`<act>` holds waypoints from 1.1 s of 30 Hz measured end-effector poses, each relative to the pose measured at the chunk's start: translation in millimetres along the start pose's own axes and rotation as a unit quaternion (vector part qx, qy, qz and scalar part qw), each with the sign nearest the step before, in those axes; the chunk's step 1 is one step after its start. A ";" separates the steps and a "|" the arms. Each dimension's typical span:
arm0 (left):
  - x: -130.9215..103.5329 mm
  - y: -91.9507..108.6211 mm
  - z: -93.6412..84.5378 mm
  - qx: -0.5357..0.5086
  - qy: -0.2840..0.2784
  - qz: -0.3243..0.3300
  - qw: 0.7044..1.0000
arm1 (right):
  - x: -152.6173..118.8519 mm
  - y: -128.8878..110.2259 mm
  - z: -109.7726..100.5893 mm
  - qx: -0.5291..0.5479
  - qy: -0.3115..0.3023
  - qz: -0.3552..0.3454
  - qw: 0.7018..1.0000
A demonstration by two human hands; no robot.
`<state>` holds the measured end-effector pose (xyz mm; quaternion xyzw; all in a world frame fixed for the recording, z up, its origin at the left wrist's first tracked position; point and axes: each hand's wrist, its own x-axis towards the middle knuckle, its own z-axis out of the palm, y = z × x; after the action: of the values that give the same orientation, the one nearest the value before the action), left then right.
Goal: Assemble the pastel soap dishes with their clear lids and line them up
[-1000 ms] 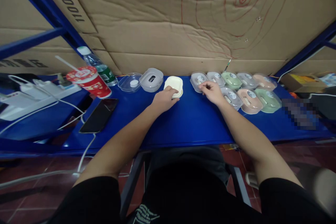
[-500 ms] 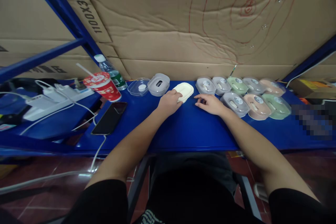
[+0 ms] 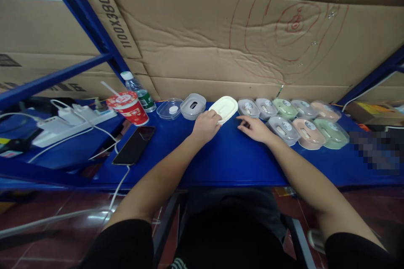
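Note:
My left hand [image 3: 206, 126] grips the near left edge of a cream, shallow oval tray [image 3: 226, 107], thumb and fingers closed on it. The tray is tilted, its hollow face showing. Just right of it, my right hand [image 3: 253, 128] holds nothing; the index finger points toward the tray and the other fingers are loosely bent apart. Left of the tray stands a grey oval box [image 3: 193, 107] with a dark slot. A clear plastic lid [image 3: 167, 110] with a round white spot lies beside that box.
Several lidded boxes in grey, green [image 3: 332, 132] and pink [image 3: 309, 133] stand in two rows at right. Toward the left are a black phone [image 3: 134, 145], a red paper cup [image 3: 131, 111], a water bottle [image 3: 143, 96] and a white power strip [image 3: 72, 124]. Cardboard [image 3: 195, 33] backs the blue table.
My left hand has tipped the cream tray up, so more of its face shows. My right hand stays nearly where it was. The camera view has shifted slightly upward.

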<state>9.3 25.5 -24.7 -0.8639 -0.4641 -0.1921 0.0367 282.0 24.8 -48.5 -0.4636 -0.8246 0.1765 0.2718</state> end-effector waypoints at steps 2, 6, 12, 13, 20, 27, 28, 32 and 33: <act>-0.5 1.7 -2.0 -0.030 0.022 0.036 0.999 | 1.4 1.5 1.6 0.032 0.056 0.020 0.998; -3.5 6.5 -4.1 -0.103 0.015 0.120 0.987 | 5.6 -0.6 0.1 0.155 0.179 0.097 0.967; -10.7 16.6 -8.0 -0.197 -0.145 0.199 0.949 | 2.3 -4.8 -15.8 0.172 0.139 0.095 0.971; -11.5 16.5 -8.2 -0.203 -0.169 0.195 0.945 | 0.7 -4.8 -17.5 0.149 0.091 0.092 0.980; -6.8 2.6 -6.9 -0.238 -0.181 0.103 0.949 | -3.9 -8.8 -12.3 -0.064 -0.115 0.062 0.989; 0.1 -12.5 -5.2 -0.117 -0.081 -0.021 0.990 | -4.2 -13.4 -13.3 -0.075 -0.152 0.092 0.981; 0.4 -15.6 -3.9 -0.095 -0.101 -0.031 0.990 | -4.4 -14.0 -14.0 -0.075 -0.155 0.092 0.981; 2.3 -25.3 4.4 -0.048 -0.139 -0.039 0.988 | -4.6 -15.8 -15.1 -0.095 -0.165 0.088 0.978; 3.0 -26.6 7.0 -0.043 -0.136 -0.039 0.989 | -4.6 -16.1 -15.0 -0.100 -0.166 0.085 0.977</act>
<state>-8.8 44.6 -33.1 -0.8639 -0.4897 -0.0938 -0.0720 282.3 13.3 -29.2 -0.5214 -0.8291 0.1904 0.0674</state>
